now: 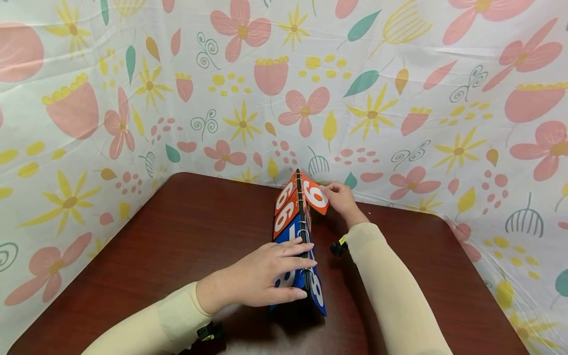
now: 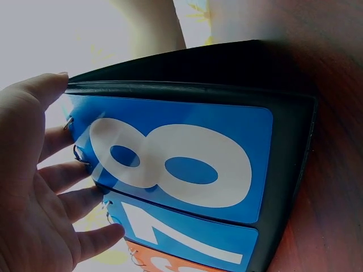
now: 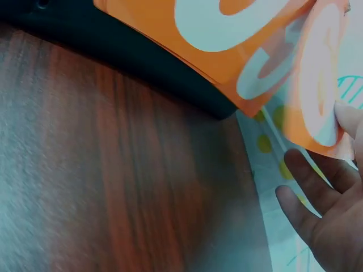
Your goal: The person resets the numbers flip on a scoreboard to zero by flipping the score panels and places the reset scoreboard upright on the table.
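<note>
A tabletop flip scoreboard (image 1: 301,209) stands like a tent on the table, with ringed number cards on both sides. Across its top ridge rests my left hand (image 1: 266,271), fingers spread and nearly straight, thumb at the near end. In the left wrist view, a blue card with a white 8 (image 2: 176,158) hangs below those fingers. At the far end my right hand (image 1: 341,199) pinches the edge of an orange number card (image 1: 316,197) and holds it lifted out from the board. The right wrist view shows the lifted card (image 3: 317,85) bending, with other orange cards (image 3: 221,28) behind it.
The dark reddish-brown wooden table (image 1: 199,222) lies under the scoreboard. A flower-patterned cloth (image 1: 239,88) hangs along the back and sides. Each wrist carries a small black device (image 1: 339,246) under a pale sleeve (image 1: 395,281).
</note>
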`<state>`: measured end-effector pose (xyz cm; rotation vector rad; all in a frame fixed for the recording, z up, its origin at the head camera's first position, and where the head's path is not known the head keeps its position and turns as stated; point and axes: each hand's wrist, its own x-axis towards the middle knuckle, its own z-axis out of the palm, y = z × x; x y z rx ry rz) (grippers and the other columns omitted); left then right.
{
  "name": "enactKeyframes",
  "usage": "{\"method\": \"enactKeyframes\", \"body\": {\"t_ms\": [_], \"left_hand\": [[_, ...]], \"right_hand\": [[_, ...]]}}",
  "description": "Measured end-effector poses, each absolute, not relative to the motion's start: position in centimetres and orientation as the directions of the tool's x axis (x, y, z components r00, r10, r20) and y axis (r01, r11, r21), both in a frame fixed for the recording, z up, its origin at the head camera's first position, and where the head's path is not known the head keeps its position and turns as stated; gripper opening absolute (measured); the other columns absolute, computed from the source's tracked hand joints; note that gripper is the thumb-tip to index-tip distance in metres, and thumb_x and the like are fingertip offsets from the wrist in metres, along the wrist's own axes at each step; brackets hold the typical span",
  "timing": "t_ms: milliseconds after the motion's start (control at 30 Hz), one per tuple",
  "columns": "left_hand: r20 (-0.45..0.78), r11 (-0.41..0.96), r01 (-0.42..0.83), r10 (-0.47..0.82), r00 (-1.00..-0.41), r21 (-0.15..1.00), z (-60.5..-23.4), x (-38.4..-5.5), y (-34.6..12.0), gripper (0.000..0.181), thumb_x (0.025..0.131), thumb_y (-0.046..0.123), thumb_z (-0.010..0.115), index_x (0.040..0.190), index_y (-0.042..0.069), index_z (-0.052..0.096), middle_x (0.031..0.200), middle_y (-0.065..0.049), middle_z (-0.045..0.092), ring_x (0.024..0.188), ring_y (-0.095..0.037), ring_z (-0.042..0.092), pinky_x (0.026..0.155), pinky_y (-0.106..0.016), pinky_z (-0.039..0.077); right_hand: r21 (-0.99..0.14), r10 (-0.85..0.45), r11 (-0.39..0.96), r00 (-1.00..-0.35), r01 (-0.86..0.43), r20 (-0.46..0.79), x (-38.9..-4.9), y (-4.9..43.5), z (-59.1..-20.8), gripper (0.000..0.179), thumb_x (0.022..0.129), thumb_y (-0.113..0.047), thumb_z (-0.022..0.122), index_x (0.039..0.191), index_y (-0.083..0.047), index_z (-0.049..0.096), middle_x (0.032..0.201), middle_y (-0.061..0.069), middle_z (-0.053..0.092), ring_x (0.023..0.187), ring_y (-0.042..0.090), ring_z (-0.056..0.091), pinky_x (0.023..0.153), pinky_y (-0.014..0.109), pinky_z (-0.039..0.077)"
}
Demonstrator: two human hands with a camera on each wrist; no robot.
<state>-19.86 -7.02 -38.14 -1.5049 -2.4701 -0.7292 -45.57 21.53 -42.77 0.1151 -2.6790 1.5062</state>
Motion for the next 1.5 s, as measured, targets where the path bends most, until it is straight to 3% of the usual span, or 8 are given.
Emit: {"method": "enactKeyframes", "body": {"t_ms": [133, 267, 567, 733, 867, 1000, 1167, 1500], "left_hand": [[0.373, 0.37, 0.871, 0.796, -0.477, 0.323, -38.0, -19.9, -7.1, 0.055, 0.103, 0.055, 0.053, 0.151, 0.027, 0.053, 0.166, 0.003, 0.039, 0.157, -0.023, 0.031, 0.123, -0.051, 0.036], [0.375, 0.361, 0.871, 0.797, -0.473, 0.332, -38.0, -20.0, -7.1, 0.056, 0.103, 0.055, 0.054, 0.15, 0.026, 0.054, 0.166, 0.002, 0.039, 0.157, -0.024, 0.032, 0.125, -0.05, 0.035], [0.37, 0.377, 0.872, 0.797, -0.477, 0.312, -38.0, -19.9, -7.1, 0.056, 0.102, 0.055, 0.055, 0.151, 0.026, 0.054, 0.166, 0.002, 0.039, 0.158, -0.023, 0.03, 0.124, -0.049, 0.035], [0.379, 0.375, 0.877, 0.797, -0.471, 0.302, -38.0, -19.9, -7.1, 0.056, 0.103, 0.054, 0.055, 0.15, 0.026, 0.054, 0.165, 0.001, 0.039, 0.157, -0.025, 0.031, 0.124, -0.049, 0.036], [0.381, 0.372, 0.879, 0.798, -0.467, 0.299, -38.1, -19.9, -7.1, 0.056, 0.103, 0.055, 0.054, 0.15, 0.026, 0.054, 0.166, 0.001, 0.039, 0.157, -0.025, 0.031, 0.124, -0.05, 0.036], [0.377, 0.373, 0.878, 0.799, -0.468, 0.3, -38.0, -19.9, -7.1, 0.056, 0.103, 0.054, 0.054, 0.15, 0.026, 0.054, 0.166, 0.001, 0.039, 0.158, -0.024, 0.031, 0.124, -0.05, 0.035], [0.373, 0.376, 0.877, 0.8, -0.471, 0.3, -38.1, -19.8, -7.1, 0.056, 0.103, 0.054, 0.055, 0.151, 0.026, 0.054, 0.166, 0.001, 0.039, 0.158, -0.024, 0.03, 0.124, -0.05, 0.035], [0.393, 0.374, 0.88, 0.792, -0.467, 0.293, -38.2, -19.9, -7.1, 0.056, 0.102, 0.054, 0.057, 0.149, 0.025, 0.055, 0.165, 0.001, 0.041, 0.157, -0.023, 0.032, 0.125, -0.049, 0.035]], "right_hand": [[-0.86, -0.033, 0.505, -0.998, -0.068, 0.06, -45.5, 21.9, -42.1, 0.04, 0.097, -0.05, 0.067, 0.101, -0.01, 0.067, 0.101, 0.005, 0.06, 0.08, 0.021, 0.058, 0.069, 0.033, 0.056], [-0.903, -0.078, 0.429, -0.997, -0.016, -0.02, -45.6, 22.5, -41.3, 0.034, 0.097, -0.041, 0.07, 0.107, -0.008, 0.065, 0.105, 0.004, 0.063, 0.078, 0.015, 0.065, 0.073, 0.035, 0.062], [-0.971, -0.099, 0.186, -0.98, 0.152, -0.173, -45.3, 23.3, -38.0, 0.017, 0.1, -0.021, 0.065, 0.115, -0.017, 0.058, 0.103, -0.001, 0.065, 0.073, 0.01, 0.069, 0.062, 0.027, 0.061], [-0.986, -0.084, 0.036, -0.983, 0.162, -0.164, -44.9, 23.1, -35.7, 0.03, 0.103, -0.02, 0.06, 0.132, -0.011, 0.055, 0.103, -0.001, 0.065, 0.076, 0.009, 0.07, 0.064, 0.027, 0.063], [-0.985, -0.1, -0.036, -0.981, 0.168, -0.163, -44.4, 22.5, -34.0, 0.052, 0.106, -0.021, 0.054, 0.156, -0.016, 0.042, 0.134, 0.008, 0.055, 0.088, 0.013, 0.071, 0.07, 0.03, 0.064], [-0.986, -0.142, -0.069, -0.979, 0.155, -0.144, -43.8, 21.6, -32.5, 0.058, 0.108, -0.022, 0.05, 0.162, -0.017, 0.033, 0.16, 0.014, 0.037, 0.117, 0.025, 0.065, 0.076, 0.032, 0.065], [-0.992, -0.168, -0.084, -0.982, 0.098, -0.083, -43.2, 20.0, -30.8, 0.057, 0.109, -0.02, 0.044, 0.163, -0.016, 0.028, 0.164, 0.017, 0.033, 0.14, 0.037, 0.049, 0.082, 0.036, 0.064], [-1.0, -0.205, 0.027, -0.979, -0.014, 0.008, -41.8, 16.4, -27.5, 0.057, 0.108, -0.017, 0.045, 0.163, -0.019, 0.03, 0.162, 0.015, 0.039, 0.14, 0.036, 0.051, 0.11, 0.055, 0.049]]}}
